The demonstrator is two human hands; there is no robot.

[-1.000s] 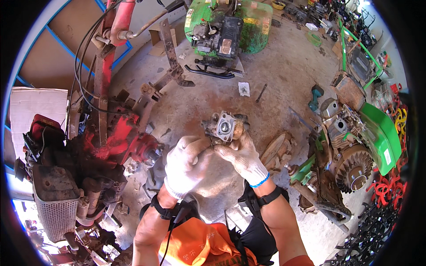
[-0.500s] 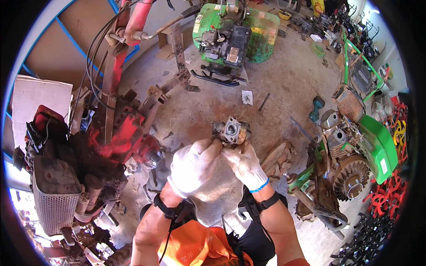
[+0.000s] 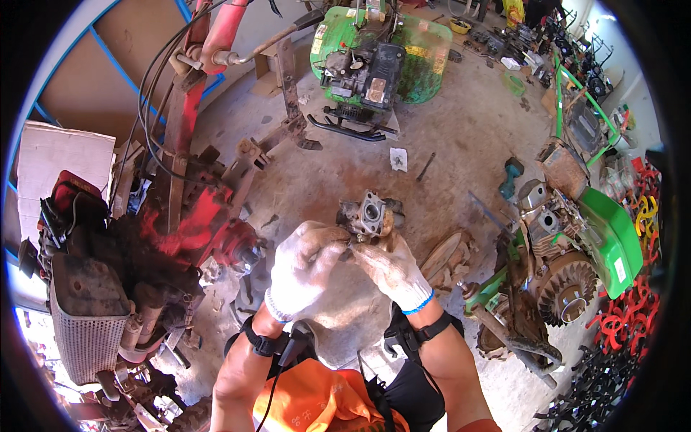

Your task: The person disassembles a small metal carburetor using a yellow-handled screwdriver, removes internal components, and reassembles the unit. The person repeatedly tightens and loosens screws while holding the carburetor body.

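Note:
A small, dirty metal carburetor is held up in front of me, a round opening in its pale flange facing up. My right hand, in a white knit glove with a blue cuff edge, grips its near right side from below. My left hand, in a matching glove, is closed in a pinch close to the carburetor's near left edge. A dark speck shows by its fingertips, too small to name. Whether the left fingers touch the carburetor cannot be made out.
A green tiller stands ahead. Red machinery and a perforated metal muffler guard crowd the left. To the right are a rusty engine with a finned flywheel, a green cover and a teal power tool. A metal rod lies on the concrete.
My left hand has drawn slightly left and away from the carburetor, its fingers still pinched. The carburetor has shifted a little left and tilted in my right hand.

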